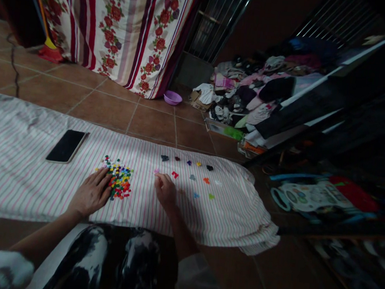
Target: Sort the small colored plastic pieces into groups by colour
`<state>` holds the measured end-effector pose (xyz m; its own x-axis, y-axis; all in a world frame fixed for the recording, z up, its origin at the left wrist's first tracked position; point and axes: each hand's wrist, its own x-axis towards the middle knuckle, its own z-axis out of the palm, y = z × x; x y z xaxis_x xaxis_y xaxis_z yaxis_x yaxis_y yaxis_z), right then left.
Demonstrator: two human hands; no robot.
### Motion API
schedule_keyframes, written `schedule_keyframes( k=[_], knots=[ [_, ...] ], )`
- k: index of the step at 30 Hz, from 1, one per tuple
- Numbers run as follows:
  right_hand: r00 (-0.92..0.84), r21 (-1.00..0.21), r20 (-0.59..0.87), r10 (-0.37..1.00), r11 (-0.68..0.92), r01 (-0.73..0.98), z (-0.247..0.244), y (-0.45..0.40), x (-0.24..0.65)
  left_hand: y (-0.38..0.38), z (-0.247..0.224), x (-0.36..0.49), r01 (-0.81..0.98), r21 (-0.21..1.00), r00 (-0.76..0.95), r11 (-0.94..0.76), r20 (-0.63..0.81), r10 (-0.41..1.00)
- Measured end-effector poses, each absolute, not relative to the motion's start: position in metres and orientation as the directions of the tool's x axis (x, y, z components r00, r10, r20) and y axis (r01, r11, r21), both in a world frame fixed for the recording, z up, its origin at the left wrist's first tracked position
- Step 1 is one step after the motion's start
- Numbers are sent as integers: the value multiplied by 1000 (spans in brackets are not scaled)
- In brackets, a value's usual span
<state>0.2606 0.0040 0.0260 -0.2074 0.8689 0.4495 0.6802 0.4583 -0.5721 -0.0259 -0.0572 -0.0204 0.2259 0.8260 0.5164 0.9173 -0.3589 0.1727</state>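
Note:
A heap of small multicoloured pieces (pixel 121 181) lies on the striped cloth (pixel 55 186). My left hand (pixel 92 190) rests flat at the heap's left edge, fingers spread over its border. To the right, my right hand (pixel 165 189) has its fingers pinched beside a small pink pile (pixel 156 171); whatever is between the fingertips is too small to make out. Little single-colour piles stand beyond and right of it, among them red (pixel 175 175), grey (pixel 192 177), orange (pixel 206 181), yellow (pixel 198 164), black (pixel 209 168), blue (pixel 196 195) and green (pixel 211 196).
A black phone (pixel 67 146) lies on the cloth at the left. Beyond the cloth's far edge are a purple basin (pixel 173 98), a floral curtain (pixel 122 24) and heaped clothes (pixel 252 89). My knees are under the near edge.

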Motion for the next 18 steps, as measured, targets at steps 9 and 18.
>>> schedule_keyframes(
  k=[9,18],
  knots=[
    [63,-631,506,860,320,707,24,-1,335,-57,-21,-27,920,142,243,-364,522,818],
    [457,-744,465,759,55,666,10,2,417,-57,-21,-27,915,144,257,-376,511,820]
  ],
)
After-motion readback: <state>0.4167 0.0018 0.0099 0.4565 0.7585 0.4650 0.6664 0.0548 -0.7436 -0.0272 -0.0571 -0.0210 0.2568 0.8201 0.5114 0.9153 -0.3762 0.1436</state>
